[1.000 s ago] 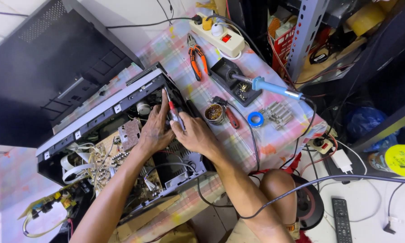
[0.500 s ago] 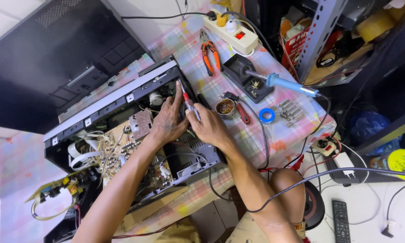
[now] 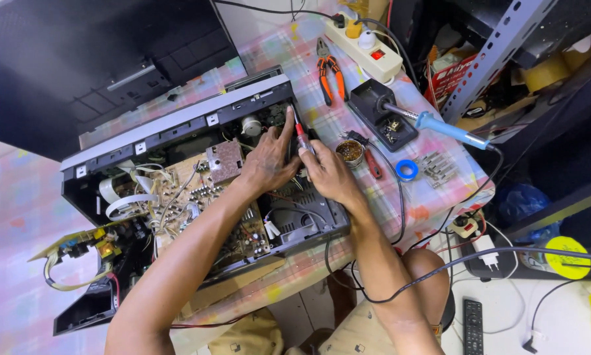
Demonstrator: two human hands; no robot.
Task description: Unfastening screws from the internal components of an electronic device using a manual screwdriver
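An opened electronic unit (image 3: 177, 125) with a grey front panel lies on the table, its circuit boards (image 3: 197, 197) and wires exposed. My left hand (image 3: 269, 161) rests inside the chassis near its right end, one finger stretched toward the front panel. My right hand (image 3: 328, 174) sits at the chassis's right edge and grips a red-handled screwdriver (image 3: 302, 135), whose tip points into the unit beside my left fingers.
Right of the unit lie a soldering iron (image 3: 440, 125) on its black stand (image 3: 381, 115), orange pliers (image 3: 328, 72), a power strip (image 3: 364, 43), a small round tin (image 3: 350, 151) and a blue tape roll (image 3: 407, 169). A black cover (image 3: 98, 59) lies behind.
The view has shifted, so everything sits further right and lower in the picture. My hands stay at the same spot in the chassis with the screwdriver.
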